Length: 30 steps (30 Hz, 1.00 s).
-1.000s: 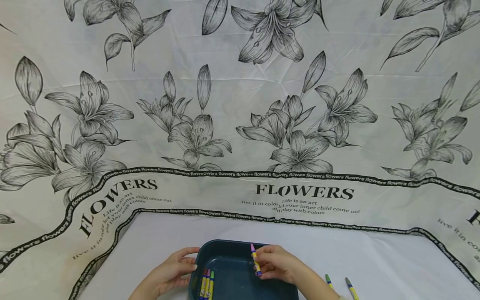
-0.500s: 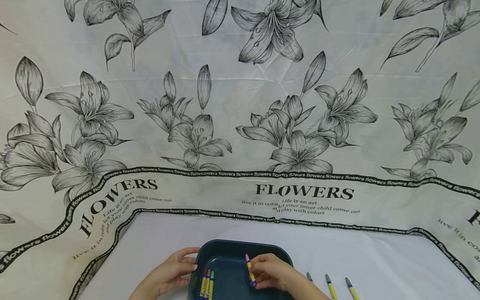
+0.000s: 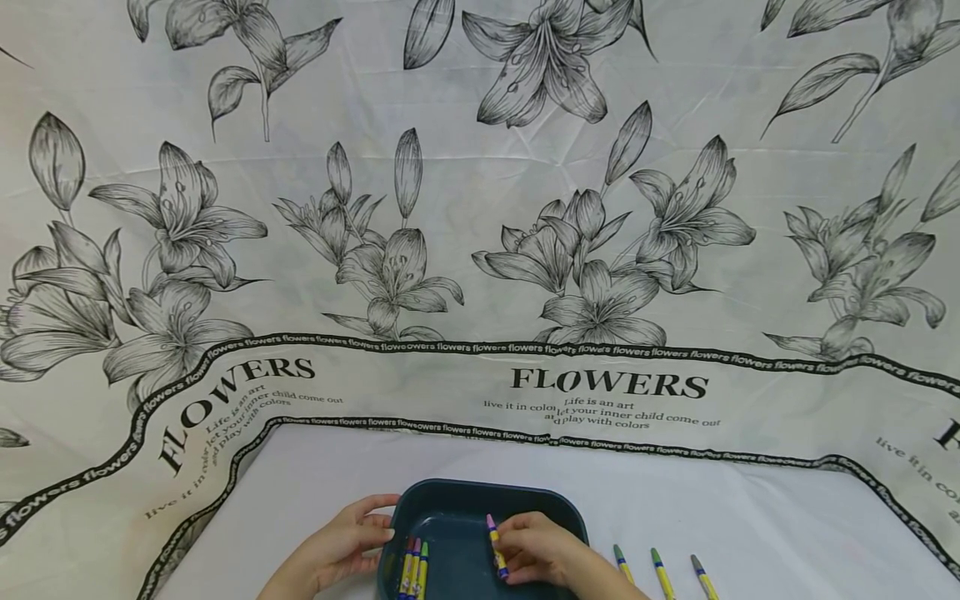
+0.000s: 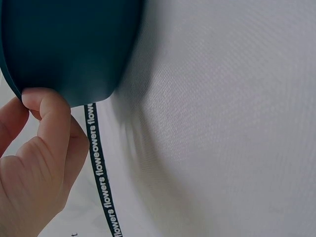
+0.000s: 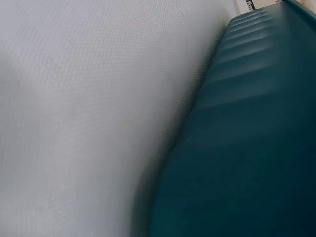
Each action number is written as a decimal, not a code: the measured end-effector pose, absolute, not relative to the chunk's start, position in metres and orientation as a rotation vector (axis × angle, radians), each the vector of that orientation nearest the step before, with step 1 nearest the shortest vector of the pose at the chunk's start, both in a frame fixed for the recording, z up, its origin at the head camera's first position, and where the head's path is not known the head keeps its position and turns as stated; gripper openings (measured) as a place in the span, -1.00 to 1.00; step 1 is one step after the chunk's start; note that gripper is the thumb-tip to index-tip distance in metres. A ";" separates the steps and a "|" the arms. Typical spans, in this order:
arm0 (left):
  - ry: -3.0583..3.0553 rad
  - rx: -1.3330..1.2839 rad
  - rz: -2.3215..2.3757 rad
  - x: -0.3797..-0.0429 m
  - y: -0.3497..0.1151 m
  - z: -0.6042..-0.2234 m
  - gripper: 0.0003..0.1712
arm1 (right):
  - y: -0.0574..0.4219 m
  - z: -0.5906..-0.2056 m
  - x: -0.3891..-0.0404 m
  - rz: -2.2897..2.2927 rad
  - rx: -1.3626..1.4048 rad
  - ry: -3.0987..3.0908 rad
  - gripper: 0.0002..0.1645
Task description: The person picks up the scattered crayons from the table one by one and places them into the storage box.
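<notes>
A dark teal plastic tray [image 3: 450,500] stands at the bottom middle of the head view. My left hand [image 3: 348,542] pinches its left rim; in the left wrist view the thumb and fingers [image 4: 49,113] close on the tray's edge [image 4: 64,59]. Over the tray's right part, my right hand [image 3: 543,546] pinches a pink-purple crayon [image 3: 496,546] with a yellow wrapper, its tip pointing up and away. Several crayons [image 3: 415,571] lie side by side at the tray's left wall. The right wrist view shows the tray's ribbed outer side [image 5: 247,98] but not the hand.
To the right of the tray, two green-tipped crayons [image 3: 659,571] and a grey-tipped crayon [image 3: 702,575] lie on the white tabletop [image 3: 787,517]. A flower-printed cloth [image 3: 450,275] with a black lettered border fills the far side.
My right hand has moved left and nearer, carrying the pink-purple crayon further over the tray. Its arm now uncovers another green-tipped crayon on the table. The left hand stays put.
</notes>
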<state>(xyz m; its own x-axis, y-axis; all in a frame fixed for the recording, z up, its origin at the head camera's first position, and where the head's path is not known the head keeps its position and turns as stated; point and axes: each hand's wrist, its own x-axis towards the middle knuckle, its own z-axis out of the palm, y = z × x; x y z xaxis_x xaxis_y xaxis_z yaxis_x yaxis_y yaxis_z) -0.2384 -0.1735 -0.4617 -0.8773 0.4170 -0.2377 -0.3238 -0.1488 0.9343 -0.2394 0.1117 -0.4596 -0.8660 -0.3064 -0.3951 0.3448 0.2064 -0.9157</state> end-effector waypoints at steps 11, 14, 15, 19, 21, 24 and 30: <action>1.655 0.114 2.059 -0.238 -0.175 -0.463 -0.30 | 0.111 -0.462 -0.239 -1.696 0.047 1.943 -0.81; 1.654 0.110 2.056 -0.238 -0.175 -0.463 -0.30 | 0.111 -0.460 -0.239 -1.698 0.035 1.916 -0.79; 1.652 0.106 2.057 -0.238 -0.175 -0.463 -0.29 | 0.111 -0.459 -0.238 -1.699 0.036 1.911 -0.79; 1.653 0.099 2.058 -0.238 -0.175 -0.461 -0.29 | 0.112 -0.452 -0.238 -1.710 0.012 1.909 -0.75; 1.650 0.097 2.061 -0.238 -0.175 -0.461 -0.30 | 0.113 -0.449 -0.238 -1.726 -0.007 1.906 -0.74; 1.643 0.103 2.061 -0.238 -0.175 -0.460 -0.31 | 0.117 -0.444 -0.239 -1.751 -0.035 1.892 -0.70; 1.652 0.088 2.055 -0.239 -0.174 -0.459 -0.30 | 0.130 -0.428 -0.245 -1.792 -0.069 1.831 -0.63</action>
<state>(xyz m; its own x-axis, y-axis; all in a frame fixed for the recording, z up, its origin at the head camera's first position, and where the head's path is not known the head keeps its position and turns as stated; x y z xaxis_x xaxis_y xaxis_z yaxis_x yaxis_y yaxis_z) -0.2391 -0.1744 -0.4594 -0.8737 0.4152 -0.2537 -0.3369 -0.1401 0.9311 -0.2454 0.1301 -0.4281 -0.8357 -0.4178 -0.3564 0.3473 0.1006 -0.9324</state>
